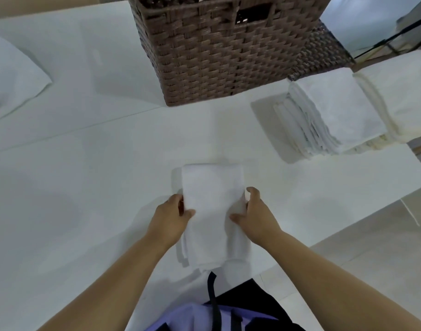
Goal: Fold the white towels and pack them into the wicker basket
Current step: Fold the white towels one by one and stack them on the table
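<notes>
A white towel [213, 187], folded into a long narrow strip, lies on the white table [85, 175] right in front of me. My left hand [172, 217] grips its left edge, thumb on top. On the opposite edge my right hand [254, 215] grips the same way, fingers curled round the side. The brown wicker basket [216, 56] stands at the far middle of the table, beyond the towel; its inside is out of sight.
A stack of several folded white towels [331, 113] sits at the right, beside a cream pile [400, 96]. A dark woven lid [324, 51] lies behind the stack. A white pillow [11, 80] rests far left. The table's right edge drops to the floor.
</notes>
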